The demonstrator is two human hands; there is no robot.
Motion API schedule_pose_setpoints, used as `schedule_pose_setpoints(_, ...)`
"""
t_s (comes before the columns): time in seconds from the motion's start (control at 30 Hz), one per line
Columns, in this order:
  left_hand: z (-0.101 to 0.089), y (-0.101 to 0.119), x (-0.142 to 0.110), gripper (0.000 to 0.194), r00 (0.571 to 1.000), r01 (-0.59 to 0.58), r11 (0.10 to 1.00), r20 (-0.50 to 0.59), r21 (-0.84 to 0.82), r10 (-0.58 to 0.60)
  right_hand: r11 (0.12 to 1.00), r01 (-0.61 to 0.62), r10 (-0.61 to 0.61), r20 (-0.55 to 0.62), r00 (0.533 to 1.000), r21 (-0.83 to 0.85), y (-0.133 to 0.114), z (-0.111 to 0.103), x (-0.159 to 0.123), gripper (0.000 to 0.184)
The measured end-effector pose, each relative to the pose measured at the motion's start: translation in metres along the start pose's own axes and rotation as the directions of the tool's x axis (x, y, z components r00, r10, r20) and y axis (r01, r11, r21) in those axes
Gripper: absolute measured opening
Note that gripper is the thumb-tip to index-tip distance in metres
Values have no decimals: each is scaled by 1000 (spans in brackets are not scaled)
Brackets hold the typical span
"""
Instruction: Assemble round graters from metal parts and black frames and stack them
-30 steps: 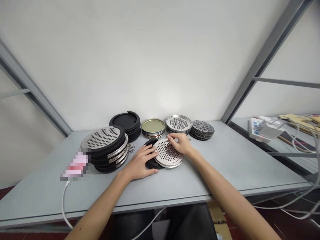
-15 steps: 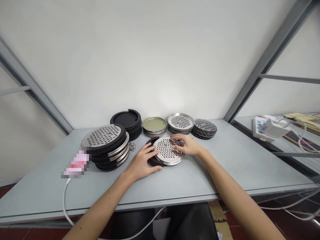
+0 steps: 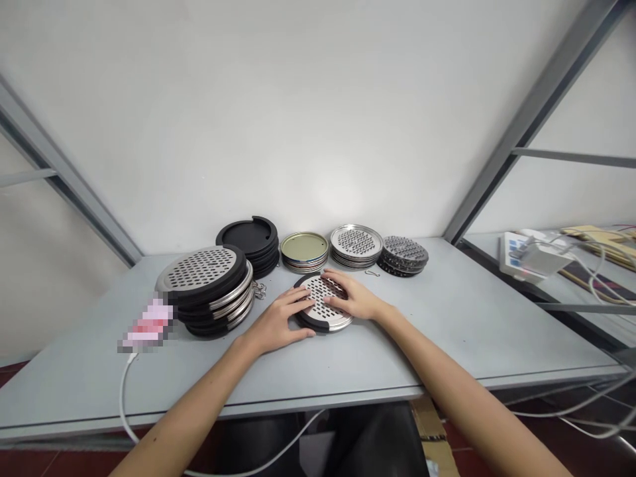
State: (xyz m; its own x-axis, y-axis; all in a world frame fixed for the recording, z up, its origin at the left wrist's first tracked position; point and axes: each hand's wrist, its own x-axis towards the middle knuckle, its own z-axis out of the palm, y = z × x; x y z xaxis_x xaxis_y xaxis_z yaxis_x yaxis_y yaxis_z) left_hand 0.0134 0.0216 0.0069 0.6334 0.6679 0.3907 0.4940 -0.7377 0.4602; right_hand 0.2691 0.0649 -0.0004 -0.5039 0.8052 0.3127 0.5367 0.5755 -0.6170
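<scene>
A round metal grater disc (image 3: 325,306) with rows of slots lies on the table, seated in a black rim holder (image 3: 314,324) that wraps its left side. My left hand (image 3: 281,322) braces around the holder's left edge, fingertips over the slotted face and thumb by the near edge. From the right, my right hand (image 3: 358,298) holds the disc, with fingers bent over its far side and thumb on top. Part of the right rim is hidden under that hand. A small metal clip (image 3: 371,273) lies just beyond my right hand.
At left stands a pile of rimmed graters (image 3: 201,268) with chains, beside a blurred pink item (image 3: 149,324) on a white cable. Along the wall are stacked black holders (image 3: 248,235), gold lids (image 3: 304,247), silver graters (image 3: 356,242) and spiked discs (image 3: 404,252). A power strip (image 3: 519,255) sits far right.
The silver disc has slid left into the black holder, pushed by my right hand. Its right side lined up with the holder, and the clip came into view. My left hand stayed nearly still.
</scene>
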Motion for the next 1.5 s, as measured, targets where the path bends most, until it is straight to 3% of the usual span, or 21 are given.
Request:
schedule_pose_setpoints(0.07, 1, 2, 2, 58, 1000, -4, 999, 11, 32, 4, 1000, 10, -10, -15, 1000, -7, -1, -1, 0, 62)
schedule_pose_setpoints(0.17, -2, 3, 3, 58, 1000, 16, 998, 16, 60, -17, 1000, 10, -9, 26, 1000, -7, 1, -14, -1, 71)
schedule_pose_setpoints(0.33, -5, 0, -2, 73, 990, 140, 985, 20, 100, -143, 994, -109, 106, 225, 968, 1, 10, -41, -7, 96)
schedule_pose_setpoints(0.5, 1, -2, -3, 83, 971, 228, 968, 45, 107, -234, 983, -180, 161, 361, 919, 21, 14, -43, -10, 115)
schedule_pose_setpoints(0.63, 3, -1, -3, 87, 968, 241, 968, 52, 66, -244, 984, -175, 159, 335, 929, 18, 12, -35, -11, 120)
schedule_pose_setpoints(0.93, 3, -3, -2, 97, 977, 213, 977, -14, 28, -213, 997, -30, 18, 178, 984, 69, 19, -23, -14, 116)
schedule_pose_setpoints(1.5, 1, 3, 0, 103, 974, 224, 974, -43, -12, -225, 999, 2, -5, 80, 997, 43, 15, -15, -16, 112)
